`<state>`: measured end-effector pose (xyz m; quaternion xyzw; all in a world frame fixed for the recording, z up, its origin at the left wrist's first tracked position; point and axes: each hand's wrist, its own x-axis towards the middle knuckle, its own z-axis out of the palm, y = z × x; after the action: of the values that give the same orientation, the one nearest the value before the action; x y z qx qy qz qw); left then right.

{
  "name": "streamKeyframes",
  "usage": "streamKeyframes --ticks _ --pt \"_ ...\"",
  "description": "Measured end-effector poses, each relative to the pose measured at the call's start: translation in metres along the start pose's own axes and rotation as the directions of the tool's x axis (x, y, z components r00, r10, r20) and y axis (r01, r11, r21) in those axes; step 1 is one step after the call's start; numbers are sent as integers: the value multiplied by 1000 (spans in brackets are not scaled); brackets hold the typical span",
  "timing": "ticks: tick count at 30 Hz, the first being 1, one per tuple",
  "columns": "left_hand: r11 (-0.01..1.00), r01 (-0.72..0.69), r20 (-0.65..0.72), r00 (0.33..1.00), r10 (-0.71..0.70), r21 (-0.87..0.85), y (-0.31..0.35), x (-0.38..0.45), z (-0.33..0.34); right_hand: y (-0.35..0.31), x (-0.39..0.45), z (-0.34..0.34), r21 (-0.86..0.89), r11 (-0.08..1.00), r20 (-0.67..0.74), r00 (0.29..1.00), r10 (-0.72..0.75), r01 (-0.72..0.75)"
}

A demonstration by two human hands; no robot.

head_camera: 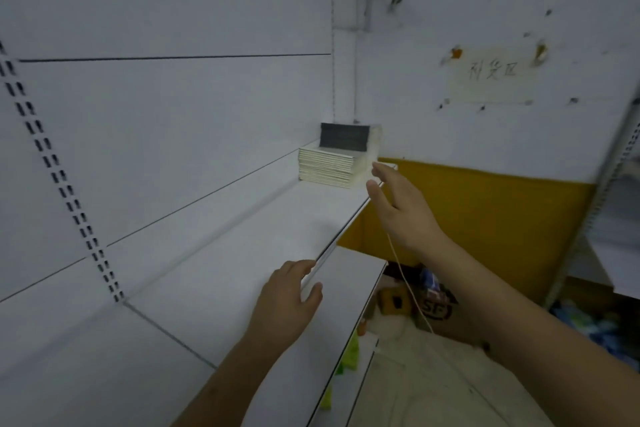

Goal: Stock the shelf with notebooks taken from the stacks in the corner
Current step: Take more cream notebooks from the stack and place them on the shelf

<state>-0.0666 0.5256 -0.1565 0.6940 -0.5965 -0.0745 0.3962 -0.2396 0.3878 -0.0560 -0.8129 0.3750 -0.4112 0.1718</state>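
Observation:
A stack of pale notebooks [329,168] lies at the far end of the white shelf [263,229], in the corner. A smaller stack with dark spines [344,136] sits on top of it. My right hand [403,208] is stretched out with straight fingers, its fingertips just short of the lower stack's right side, holding nothing. My left hand [289,298] rests on the shelf's front edge, with the thumb below the lip and the fingers above it.
A second white shelf [263,329] runs below the first. A slotted upright [59,177] stands at the left. Boxes and clutter [429,302] lie on the floor by a yellow wall panel [485,218]. Another rack [616,218] stands at the right.

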Motion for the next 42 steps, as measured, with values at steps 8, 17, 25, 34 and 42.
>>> streamKeyframes --ticks 8,17,25,34,42 --pt "996 -87 115 990 85 7 -35 142 64 99 75 18 -85 996 -18 999 39 -40" --pt "998 -57 108 993 54 29 -100 300 109 167 228 84 -222 975 141 989 44 -12" --pt "995 77 155 984 -87 67 -127 383 150 229 302 150 -255 967 256 966 43 24" --pt "854 270 -32 948 -317 -445 -142 394 152 259 310 197 -32 999 55 998 -1 3" --pt "-127 189 227 844 -486 -974 -125 397 123 245 222 230 -26 885 254 859 -444 465"
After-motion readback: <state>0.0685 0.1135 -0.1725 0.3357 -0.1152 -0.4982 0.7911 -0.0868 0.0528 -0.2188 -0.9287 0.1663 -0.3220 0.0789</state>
